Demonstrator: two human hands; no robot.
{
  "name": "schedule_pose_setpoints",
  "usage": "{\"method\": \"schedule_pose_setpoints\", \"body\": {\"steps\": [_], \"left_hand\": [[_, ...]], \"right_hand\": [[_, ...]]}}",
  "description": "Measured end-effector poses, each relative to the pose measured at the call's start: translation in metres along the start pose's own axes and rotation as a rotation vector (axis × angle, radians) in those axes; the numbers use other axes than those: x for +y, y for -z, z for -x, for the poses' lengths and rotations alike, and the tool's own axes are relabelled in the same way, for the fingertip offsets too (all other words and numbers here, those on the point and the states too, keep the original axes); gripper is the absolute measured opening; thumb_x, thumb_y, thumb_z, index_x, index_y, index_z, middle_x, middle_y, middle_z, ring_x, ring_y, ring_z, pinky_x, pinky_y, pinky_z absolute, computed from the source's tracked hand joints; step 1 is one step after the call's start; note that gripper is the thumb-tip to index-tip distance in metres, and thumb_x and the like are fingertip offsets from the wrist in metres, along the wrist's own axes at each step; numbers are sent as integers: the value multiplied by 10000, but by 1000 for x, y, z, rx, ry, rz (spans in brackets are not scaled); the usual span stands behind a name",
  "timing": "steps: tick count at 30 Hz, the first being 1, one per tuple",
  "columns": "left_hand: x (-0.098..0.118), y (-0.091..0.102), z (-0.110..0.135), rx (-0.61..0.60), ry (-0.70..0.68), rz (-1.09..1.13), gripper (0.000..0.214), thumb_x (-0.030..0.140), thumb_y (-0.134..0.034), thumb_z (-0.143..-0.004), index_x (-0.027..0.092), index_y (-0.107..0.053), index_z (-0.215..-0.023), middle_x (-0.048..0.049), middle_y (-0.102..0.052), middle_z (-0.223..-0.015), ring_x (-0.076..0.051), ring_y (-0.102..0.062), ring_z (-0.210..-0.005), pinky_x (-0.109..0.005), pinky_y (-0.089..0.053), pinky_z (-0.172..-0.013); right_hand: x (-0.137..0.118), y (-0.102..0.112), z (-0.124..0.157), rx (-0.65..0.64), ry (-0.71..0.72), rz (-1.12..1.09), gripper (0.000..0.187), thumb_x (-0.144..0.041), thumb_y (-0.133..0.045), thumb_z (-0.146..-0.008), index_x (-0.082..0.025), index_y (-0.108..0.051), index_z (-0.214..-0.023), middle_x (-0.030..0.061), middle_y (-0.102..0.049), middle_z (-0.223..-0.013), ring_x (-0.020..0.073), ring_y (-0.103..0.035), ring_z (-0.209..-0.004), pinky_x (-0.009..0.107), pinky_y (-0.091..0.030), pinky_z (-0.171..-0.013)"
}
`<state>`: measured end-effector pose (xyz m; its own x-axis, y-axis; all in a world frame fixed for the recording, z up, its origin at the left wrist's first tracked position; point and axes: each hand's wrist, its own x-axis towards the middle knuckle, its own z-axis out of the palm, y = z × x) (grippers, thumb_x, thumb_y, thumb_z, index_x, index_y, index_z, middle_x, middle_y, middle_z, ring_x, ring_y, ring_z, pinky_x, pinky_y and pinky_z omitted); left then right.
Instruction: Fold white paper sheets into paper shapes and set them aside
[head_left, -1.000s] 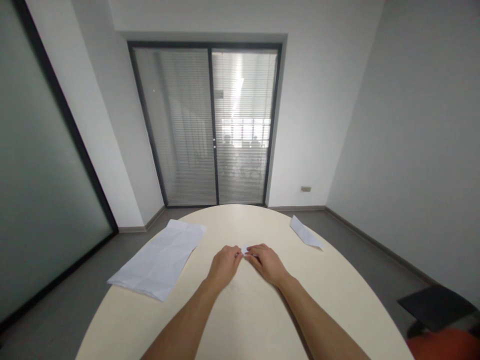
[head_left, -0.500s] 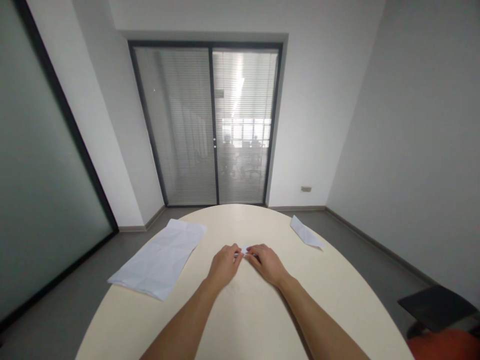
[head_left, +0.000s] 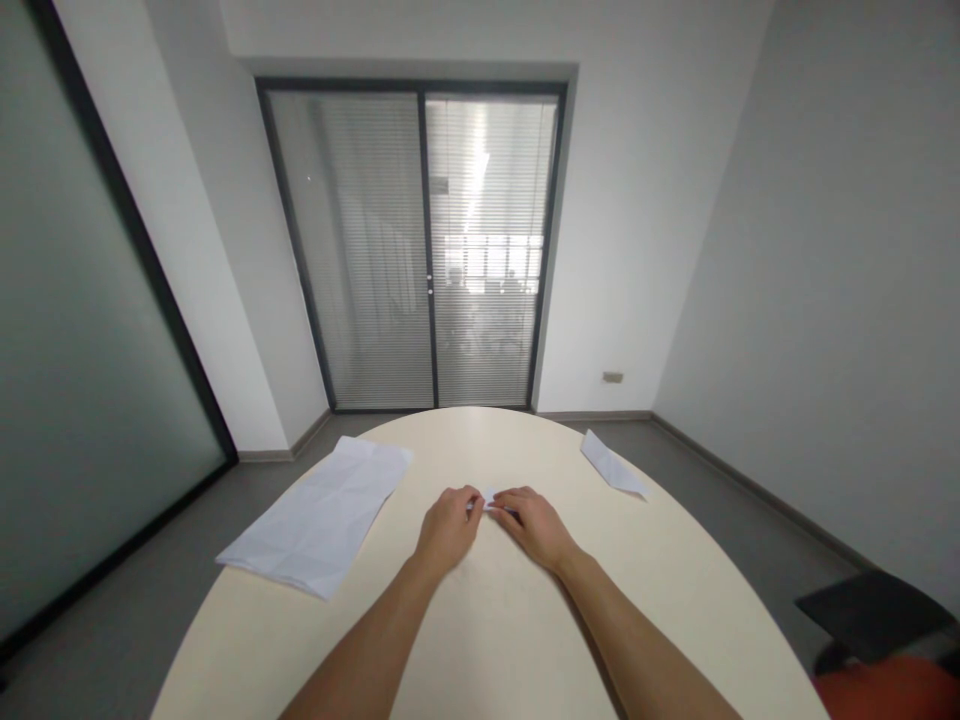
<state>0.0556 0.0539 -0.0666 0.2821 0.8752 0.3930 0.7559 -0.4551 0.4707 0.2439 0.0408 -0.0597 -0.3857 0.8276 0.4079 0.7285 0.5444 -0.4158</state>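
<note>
Between my two hands lies a small piece of white paper (head_left: 489, 497), mostly covered by the fingers, on the cream round table (head_left: 480, 620). My left hand (head_left: 450, 525) pinches its left end with thumb and fingers. At the other end my right hand (head_left: 534, 525) is closed on the paper, thumb beneath and fingers bent over the top. Just a narrow middle strip of the paper shows, so its folds cannot be made out.
Creased white sheets (head_left: 322, 515) lie at the table's left edge. A folded white paper piece (head_left: 613, 467) rests near the far right edge. A black and red chair (head_left: 877, 615) stands at the lower right. Behind the table is a glass door with blinds (head_left: 487, 300).
Both hands stay in nearly the same place on the paper. The fingers shift very slightly, and the right thumb sits a little closer to the left hand.
</note>
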Motion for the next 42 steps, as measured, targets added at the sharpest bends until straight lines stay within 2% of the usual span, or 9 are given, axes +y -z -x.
{"method": "schedule_pose_setpoints", "body": {"steps": [12, 26, 42], "left_hand": [[-4, -3, 0, 21, -39, 17, 232, 300, -439, -977, 229, -656, -938, -32, -694, -925, -184, -601, -915, -272, -437, -793], [-13, -11, -2, 19, -168, 95, 157, 216, -512, -922, 200, -668, -938, -52, -673, -964, -210, -575, -935, -331, -454, -862], [-14, -11, -3, 21, -162, 97, 165, 229, -504, -935, 198, -666, -918, -49, -670, -945, -204, -567, -918, -320, -446, -847]], "right_hand": [[0, 0, 0, -9, -13, 2, 335, -433, -459, -979, -269, -737, -1068, 43, -719, -1119, 223, -617, -1045, 338, -443, -944], [5, -5, 0, 28, 41, -41, 199, -309, -625, -889, -258, -722, -1056, 36, -720, -1084, 217, -618, -1010, 347, -445, -917], [5, -4, 0, 27, 27, -29, 225, -374, -579, -931, -263, -730, -1054, 53, -709, -1103, 222, -610, -1028, 350, -452, -916]]}}
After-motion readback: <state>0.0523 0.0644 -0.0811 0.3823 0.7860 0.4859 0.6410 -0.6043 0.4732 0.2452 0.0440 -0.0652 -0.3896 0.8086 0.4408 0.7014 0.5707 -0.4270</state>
